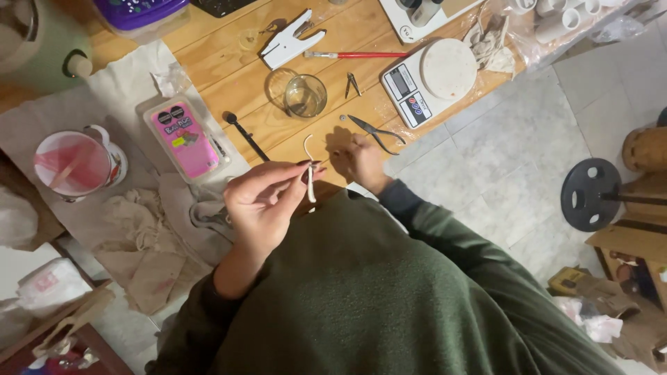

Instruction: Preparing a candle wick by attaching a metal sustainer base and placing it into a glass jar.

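Left hand (267,201) pinches a thin, whitish curved hook-shaped piece (310,170) between fingertips, held up above the wooden table's (208,62) near edge.

The right hand (363,161) rests on the tabletop just beside small dark metal pliers (379,132); whether its fingers close on anything I cannot tell. The work looks like shaping or fitting this small piece, midway. Taking up the pliers would call for a steady pinch. Near: a clear glass cup (304,96), a white digital scale (429,80), a red-handled brush (358,55).
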